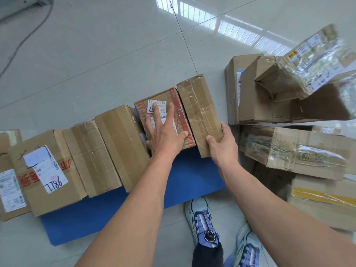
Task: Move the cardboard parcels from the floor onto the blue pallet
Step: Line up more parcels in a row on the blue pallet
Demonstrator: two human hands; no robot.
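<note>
Taped brown cardboard parcels (123, 143) stand in a row along the blue pallet (119, 209); more parcels (289, 112) lie heaped on the floor.

Matt brown cardboard parcels (200, 114) under glossy clear tape, matt blue pallet (185, 182), glossy pale floor tiles (107, 54)

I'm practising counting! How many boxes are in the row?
6: a cut-off box at the left edge, the 7186 box, two plain boxes, the red-taped box under the left hand, the taped box the right hand grips. More may hide offscreen left.
</note>
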